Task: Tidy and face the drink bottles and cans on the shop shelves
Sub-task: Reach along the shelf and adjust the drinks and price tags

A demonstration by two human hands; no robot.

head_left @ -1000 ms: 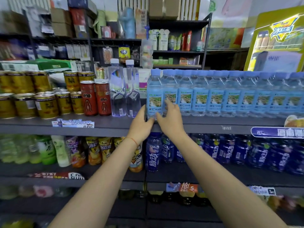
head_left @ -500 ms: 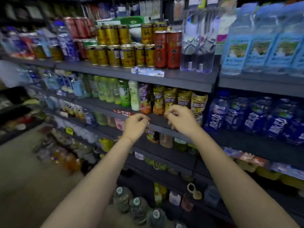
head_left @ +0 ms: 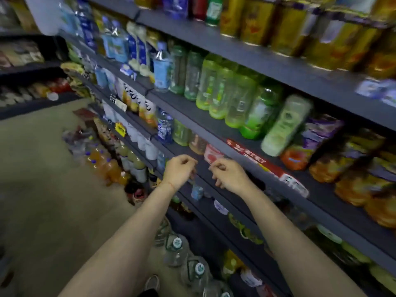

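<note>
Both hands (head_left: 202, 174) hover loosely curled, empty, below the green bottles (head_left: 227, 93).

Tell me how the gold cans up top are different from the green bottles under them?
The gold cans are shiny metal you cannot see through; the green bottles are clear plastic showing pale green drink. The cans sit on the higher shelf, the bottles one shelf down. The cans look short and wide, the bottles tall and slim. Both stand in rows at the shelf front.
</note>
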